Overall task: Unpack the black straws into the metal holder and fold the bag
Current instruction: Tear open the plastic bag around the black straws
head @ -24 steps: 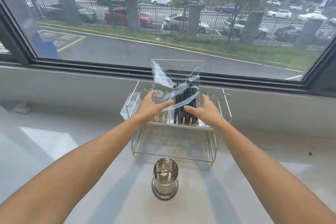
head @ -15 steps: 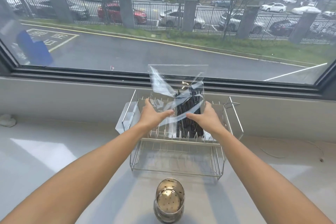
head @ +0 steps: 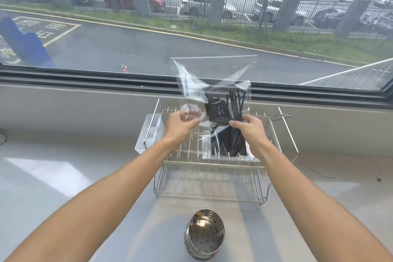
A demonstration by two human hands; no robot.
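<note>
A: where's the bag (head: pixel 214 89) at?

B: upright over the rack (head: pixel 212 163), straws (head: pixel 228 117) still inside. Left hand (head: pixel 180 124) pinches its left side, right hand (head: pixel 248 126) clamps the straws through the plastic.

A: and the holder (head: pixel 205 234)?

B: on the tabletop (head: pixel 63 176), just in front of the rack.

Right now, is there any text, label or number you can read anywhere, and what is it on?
Clear bag: no print visible.
Black straws: none.
Metal holder: no marking visible.
Wire rack: none.
Pavement outside the window, left: large painted characters in a yellow box, seen upside down, not legible to me.
</note>
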